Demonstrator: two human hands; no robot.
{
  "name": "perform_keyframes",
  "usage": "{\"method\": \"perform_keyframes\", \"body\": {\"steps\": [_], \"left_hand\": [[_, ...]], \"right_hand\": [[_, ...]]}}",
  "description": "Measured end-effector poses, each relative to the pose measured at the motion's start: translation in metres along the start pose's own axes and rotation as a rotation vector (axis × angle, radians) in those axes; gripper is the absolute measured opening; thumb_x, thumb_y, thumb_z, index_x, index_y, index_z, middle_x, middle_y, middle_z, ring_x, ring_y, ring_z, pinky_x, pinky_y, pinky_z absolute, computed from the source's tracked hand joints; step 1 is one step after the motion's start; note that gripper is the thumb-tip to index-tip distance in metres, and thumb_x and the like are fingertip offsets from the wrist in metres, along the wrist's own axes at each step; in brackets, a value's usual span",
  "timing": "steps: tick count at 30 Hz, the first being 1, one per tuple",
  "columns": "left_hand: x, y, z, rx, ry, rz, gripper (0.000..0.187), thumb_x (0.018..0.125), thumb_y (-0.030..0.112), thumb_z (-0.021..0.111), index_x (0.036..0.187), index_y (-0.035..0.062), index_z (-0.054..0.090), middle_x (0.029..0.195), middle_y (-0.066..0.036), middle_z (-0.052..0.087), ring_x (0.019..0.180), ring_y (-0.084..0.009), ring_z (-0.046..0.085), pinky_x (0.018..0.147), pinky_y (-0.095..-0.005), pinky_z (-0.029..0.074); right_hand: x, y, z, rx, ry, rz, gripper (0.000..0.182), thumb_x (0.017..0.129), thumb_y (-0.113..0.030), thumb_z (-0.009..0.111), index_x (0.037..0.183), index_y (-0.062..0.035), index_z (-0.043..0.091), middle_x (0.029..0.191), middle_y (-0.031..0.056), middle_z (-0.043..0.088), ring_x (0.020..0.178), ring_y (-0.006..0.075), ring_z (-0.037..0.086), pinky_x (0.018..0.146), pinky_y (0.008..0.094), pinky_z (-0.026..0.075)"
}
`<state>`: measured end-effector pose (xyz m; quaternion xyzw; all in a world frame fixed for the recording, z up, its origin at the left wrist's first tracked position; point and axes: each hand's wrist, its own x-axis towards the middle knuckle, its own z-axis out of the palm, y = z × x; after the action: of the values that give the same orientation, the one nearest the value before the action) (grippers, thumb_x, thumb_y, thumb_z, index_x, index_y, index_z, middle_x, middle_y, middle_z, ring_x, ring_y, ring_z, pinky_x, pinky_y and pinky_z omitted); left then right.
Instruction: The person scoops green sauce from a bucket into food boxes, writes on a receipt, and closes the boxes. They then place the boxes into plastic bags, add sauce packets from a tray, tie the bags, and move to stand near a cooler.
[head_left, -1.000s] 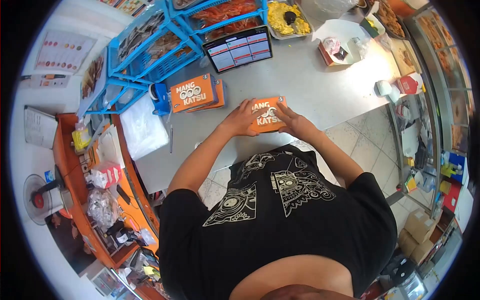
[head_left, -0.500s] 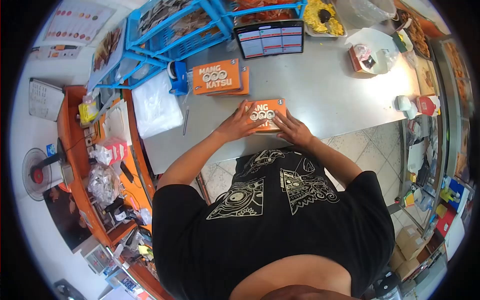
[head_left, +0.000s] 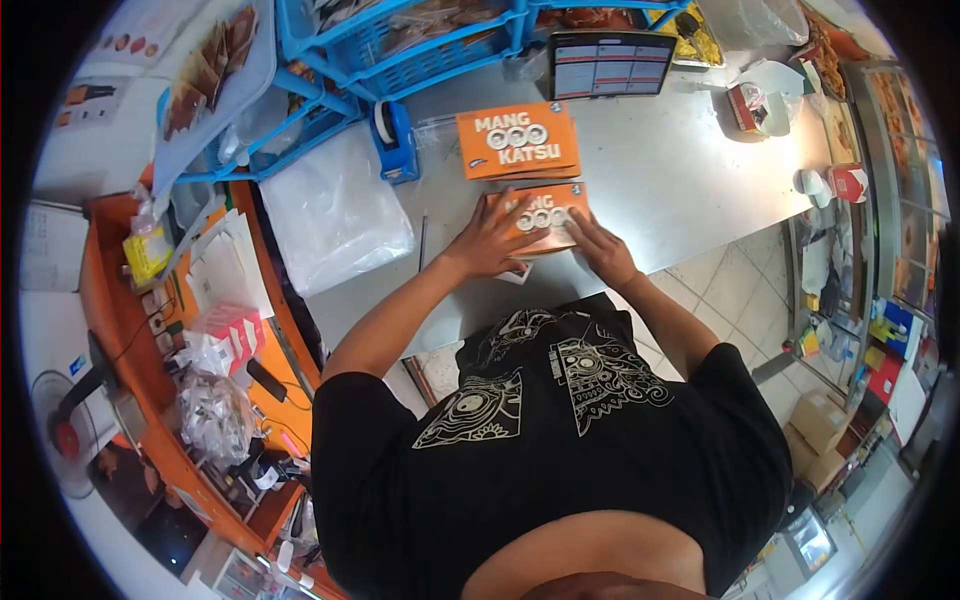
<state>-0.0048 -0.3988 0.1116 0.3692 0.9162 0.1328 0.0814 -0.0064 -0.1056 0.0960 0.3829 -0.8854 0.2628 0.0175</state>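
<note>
Orange white-lettered box point(head_left: 560, 205) with round emblems point(head_left: 541, 219), clamped between left fingers point(head_left: 514, 212) and right fingers point(head_left: 588, 229)

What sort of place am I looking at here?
Probably a small takeaway food shop's packing counter: orange boxes printed "Mang" and "Katsu" are on a metal table, a tablet with a grid of panels stands beyond them, and yellow food sits near the back.

Pale floor tiles point(head_left: 735, 280) show beside a shiny metal table point(head_left: 670, 160).
</note>
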Motion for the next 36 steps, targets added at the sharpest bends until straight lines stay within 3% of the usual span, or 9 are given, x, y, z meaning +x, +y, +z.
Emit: {"method": "perform_keyframes", "body": {"steps": [3,10,16,18,20,23,26,32,36], "left_hand": [[0.000,-0.014,0.005,0.057,0.105,0.148,0.064,0.086,0.055,0.059,0.145,0.0427,0.040,0.163,-0.006,0.013,0.150,-0.0347,0.005,0.111,-0.0642,0.027],[0.004,-0.049,0.019,-0.084,0.120,0.306,0.056,0.087,0.056,0.058,0.141,0.0448,0.046,0.161,-0.004,0.017,0.149,-0.0326,0.007,0.115,-0.0646,0.017],[0.003,-0.004,0.046,0.047,0.315,0.117,0.061,0.085,0.048,0.061,0.143,0.0327,0.047,0.159,-0.009,0.024,0.147,-0.0356,0.018,0.110,-0.0732,0.015],[0.003,0.008,0.064,0.115,0.475,0.067,0.058,0.086,0.039,0.061,0.142,0.0253,0.048,0.156,-0.011,0.030,0.140,-0.0384,0.034,0.106,-0.0706,0.027],[0.018,0.017,0.106,-0.606,0.498,-0.150,0.050,0.091,0.031,0.057,0.139,0.0183,0.049,0.148,-0.011,0.042,0.135,-0.0377,0.040,0.106,-0.0616,0.034],[0.011,0.022,0.066,-0.209,0.483,-0.078,0.044,0.098,0.027,0.050,0.140,0.0128,0.048,0.143,-0.010,0.047,0.134,-0.0349,0.042,0.108,-0.0526,0.035],[0.013,0.022,0.039,-0.609,0.650,-0.136,0.028,0.092,0.017,0.057,0.115,0.0032,0.059,0.123,-0.017,0.057,0.120,-0.0339,0.050,0.103,-0.0424,0.038],[0.018,0.025,0.053,-0.882,0.698,-0.103,0.027,0.095,0.019,0.053,0.117,0.0058,0.059,0.126,-0.016,0.057,0.121,-0.0322,0.051,0.101,-0.0434,0.040],[0.022,0.025,0.098,-0.251,0.694,-0.017,0.046,0.098,0.031,0.046,0.141,0.0159,0.046,0.145,-0.011,0.047,0.134,-0.0342,0.043,0.112,-0.0489,0.033]], "right_hand": [[-0.004,-0.017,-0.002,-0.026,-0.012,0.150,0.060,0.079,0.004,0.063,0.136,-0.0086,0.053,0.147,0.0132,0.046,0.123,0.0334,0.056,0.094,0.0384,0.055],[-0.003,-0.032,0.004,-0.139,-0.058,0.239,0.055,0.083,0.003,0.058,0.135,-0.0140,0.054,0.149,0.0073,0.044,0.122,0.0290,0.058,0.088,0.0365,0.058],[0.039,-0.077,-0.021,-0.360,0.069,0.201,0.035,0.083,-0.004,0.065,0.117,-0.0101,0.066,0.137,0.0111,0.053,0.119,0.0337,0.056,0.092,0.0389,0.052],[0.084,-0.104,-0.001,0.131,0.204,0.364,0.025,0.087,-0.008,0.063,0.112,-0.0049,0.068,0.120,0.0174,0.059,0.104,0.0362,0.061,0.090,0.0379,0.051],[0.147,-0.118,0.029,0.619,0.147,0.580,0.024,0.092,-0.014,0.062,0.113,-0.0018,0.063,0.112,0.0117,0.063,0.097,0.0271,0.064,0.083,0.0340,0.053],[0.250,-0.133,0.075,1.280,0.083,1.059,0.034,0.095,-0.026,0.064,0.120,-0.0031,0.058,0.101,0.0060,0.066,0.089,0.0153,0.064,0.073,0.0305,0.052],[0.305,-0.128,0.096,1.103,0.007,1.149,0.034,0.093,-0.033,0.066,0.112,-0.0040,0.064,0.097,0.0046,0.064,0.077,0.0131,0.060,0.063,0.0268,0.045],[0.296,-0.134,0.098,1.020,-0.100,1.183,0.026,0.092,-0.035,0.066,0.090,-0.0089,0.071,0.081,-0.0006,0.061,0.061,0.0119,0.042,0.057,0.0267,0.036],[0.279,-0.156,0.104,1.176,-0.172,1.410,0.022,0.094,-0.029,0.064,0.088,-0.0083,0.068,0.079,0.0012,0.065,0.060,0.0109,0.049,0.054,0.0266,0.038]]}}
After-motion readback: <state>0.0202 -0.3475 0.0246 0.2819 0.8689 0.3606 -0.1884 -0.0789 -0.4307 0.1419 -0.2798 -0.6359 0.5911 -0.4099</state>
